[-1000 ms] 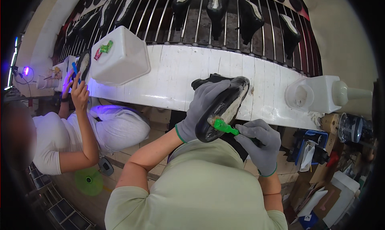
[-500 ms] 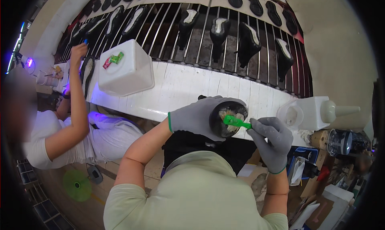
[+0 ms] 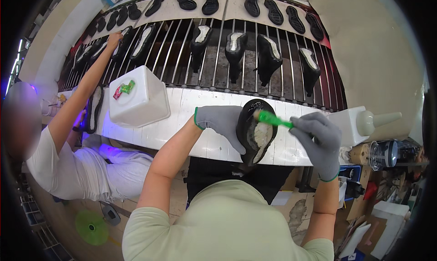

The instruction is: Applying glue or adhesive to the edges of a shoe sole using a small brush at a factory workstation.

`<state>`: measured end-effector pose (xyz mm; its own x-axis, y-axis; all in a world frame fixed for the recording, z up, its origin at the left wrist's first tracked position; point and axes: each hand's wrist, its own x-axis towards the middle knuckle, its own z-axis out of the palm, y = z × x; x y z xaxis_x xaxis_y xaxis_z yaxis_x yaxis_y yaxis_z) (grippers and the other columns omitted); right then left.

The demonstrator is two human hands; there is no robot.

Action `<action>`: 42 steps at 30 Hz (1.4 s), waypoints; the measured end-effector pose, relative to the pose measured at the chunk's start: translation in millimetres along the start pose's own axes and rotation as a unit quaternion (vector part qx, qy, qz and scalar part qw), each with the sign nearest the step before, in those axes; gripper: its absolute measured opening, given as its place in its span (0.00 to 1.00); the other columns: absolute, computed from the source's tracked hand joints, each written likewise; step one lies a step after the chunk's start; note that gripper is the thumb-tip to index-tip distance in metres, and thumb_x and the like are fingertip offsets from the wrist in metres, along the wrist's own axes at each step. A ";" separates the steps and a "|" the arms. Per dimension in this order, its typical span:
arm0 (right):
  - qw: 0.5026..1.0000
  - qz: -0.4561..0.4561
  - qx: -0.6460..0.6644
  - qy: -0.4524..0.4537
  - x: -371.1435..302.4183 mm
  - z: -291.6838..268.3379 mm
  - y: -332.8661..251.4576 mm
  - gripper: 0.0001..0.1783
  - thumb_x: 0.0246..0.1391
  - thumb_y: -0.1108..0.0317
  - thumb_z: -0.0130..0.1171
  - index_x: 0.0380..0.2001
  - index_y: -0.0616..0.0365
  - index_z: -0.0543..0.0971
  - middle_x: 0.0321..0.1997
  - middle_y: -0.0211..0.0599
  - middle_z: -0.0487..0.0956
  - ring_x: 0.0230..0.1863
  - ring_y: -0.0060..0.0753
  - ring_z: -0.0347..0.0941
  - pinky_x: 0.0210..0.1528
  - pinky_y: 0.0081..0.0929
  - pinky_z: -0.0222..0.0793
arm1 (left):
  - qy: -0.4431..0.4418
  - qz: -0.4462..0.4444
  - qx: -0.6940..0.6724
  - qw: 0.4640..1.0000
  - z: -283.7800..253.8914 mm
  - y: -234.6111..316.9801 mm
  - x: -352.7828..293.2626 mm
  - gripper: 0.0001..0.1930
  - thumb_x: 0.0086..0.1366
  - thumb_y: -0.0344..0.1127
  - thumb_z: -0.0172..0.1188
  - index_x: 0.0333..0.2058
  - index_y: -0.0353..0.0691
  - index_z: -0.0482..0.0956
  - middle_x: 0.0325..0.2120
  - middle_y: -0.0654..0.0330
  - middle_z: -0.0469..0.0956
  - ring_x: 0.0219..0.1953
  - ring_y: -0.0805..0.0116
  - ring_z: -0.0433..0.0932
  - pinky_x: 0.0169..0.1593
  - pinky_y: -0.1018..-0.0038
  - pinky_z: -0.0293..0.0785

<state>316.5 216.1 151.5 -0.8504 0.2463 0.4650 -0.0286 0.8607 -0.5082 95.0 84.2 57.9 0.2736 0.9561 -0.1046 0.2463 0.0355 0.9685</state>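
Gloved in grey, the left hand is gripping a black shoe by its left side, some fingers hidden behind it, while the right hand is pinching a green brush by its handle. With the shoe as the clock's centre, its pale underside is facing up over a white bench; the bristles are lying over its twelve o'clock end, though I cannot tell whether they are touching. At half past nine a white box is blocking part of the bench-top, red and green wrappers lying on it. At twelve a rack of metal bars is carrying more black shoes, and black soles are lining the ledge beyond. Toward ten a co-worker's hand is resting at or just above a racked shoe. At three a spouted white container is standing, partly hidden by the right hand; just past three a clear jar is sitting.
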 end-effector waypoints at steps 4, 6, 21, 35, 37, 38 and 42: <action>0.998 0.027 0.031 0.044 5.6 6.1 5.5 0.10 0.43 0.77 0.68 0.33 0.61 0.82 0.28 0.36 0.79 0.25 0.26 0.76 0.24 0.20 0.68 | -0.012 -0.015 -0.004 1.000 -2.4 0.7 4.5 0.31 0.40 0.38 0.78 0.44 0.37 0.78 0.36 0.60 0.81 0.36 0.74 0.77 0.44 0.76 0.75; 0.999 0.000 0.044 0.023 7.7 8.7 8.7 0.10 0.42 0.76 0.68 0.32 0.59 0.82 0.28 0.35 0.78 0.24 0.28 0.75 0.23 0.21 0.67 | -0.010 -0.027 0.008 1.000 -2.4 0.6 4.9 0.31 0.39 0.38 0.78 0.45 0.37 0.78 0.36 0.60 0.81 0.36 0.74 0.77 0.45 0.76 0.75; 0.972 0.155 0.033 -0.172 -60.1 6.1 69.0 0.09 0.44 0.70 0.69 0.31 0.60 0.84 0.25 0.32 0.78 0.24 0.24 0.72 0.29 0.24 0.65 | 0.197 -0.044 -0.147 0.968 13.5 -60.9 -7.4 0.36 0.46 0.26 0.74 0.56 0.35 0.69 0.50 0.58 0.75 0.51 0.69 0.74 0.54 0.70 0.73; 0.824 0.453 -0.339 0.040 -173.1 -13.3 143.4 0.11 0.45 0.64 0.64 0.32 0.58 0.81 0.32 0.45 0.80 0.35 0.46 0.76 0.39 0.38 0.69 | 0.362 -0.084 -0.531 0.762 110.3 -43.6 -13.5 0.37 0.68 0.68 0.30 0.48 0.38 0.72 0.23 0.56 0.76 0.19 0.68 0.73 0.23 0.77 0.69; 0.818 0.458 -0.346 0.028 -175.4 -13.1 148.9 0.12 0.45 0.64 0.64 0.33 0.57 0.81 0.31 0.45 0.80 0.36 0.47 0.76 0.40 0.38 0.69 | 0.393 -0.093 -0.342 0.848 111.5 -38.0 -14.7 0.37 0.69 0.66 0.26 0.47 0.39 0.72 0.22 0.57 0.75 0.19 0.69 0.70 0.22 0.77 0.67; 0.843 0.448 -0.296 0.039 -180.6 -16.2 152.0 0.12 0.47 0.64 0.63 0.35 0.56 0.81 0.30 0.43 0.80 0.31 0.44 0.76 0.35 0.37 0.70 | 0.367 -0.051 -0.474 0.799 109.2 -40.7 -20.2 0.35 0.70 0.64 0.27 0.48 0.39 0.73 0.23 0.57 0.75 0.19 0.70 0.71 0.23 0.78 0.67; 0.840 0.512 0.096 0.153 -195.0 -17.1 160.3 0.15 0.54 0.64 0.59 0.41 0.62 0.81 0.24 0.35 0.80 0.18 0.24 0.70 0.21 0.22 0.63 | 0.385 -0.081 -0.205 0.896 106.8 -42.2 -38.2 0.35 0.70 0.64 0.29 0.51 0.40 0.73 0.25 0.57 0.76 0.20 0.68 0.73 0.24 0.75 0.69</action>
<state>486.8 313.6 -8.2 -0.3066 0.9419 -0.1370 0.5261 0.0478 -0.8491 173.5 15.1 -3.1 -0.4961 0.8407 -0.2172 -0.1802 0.1450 0.9729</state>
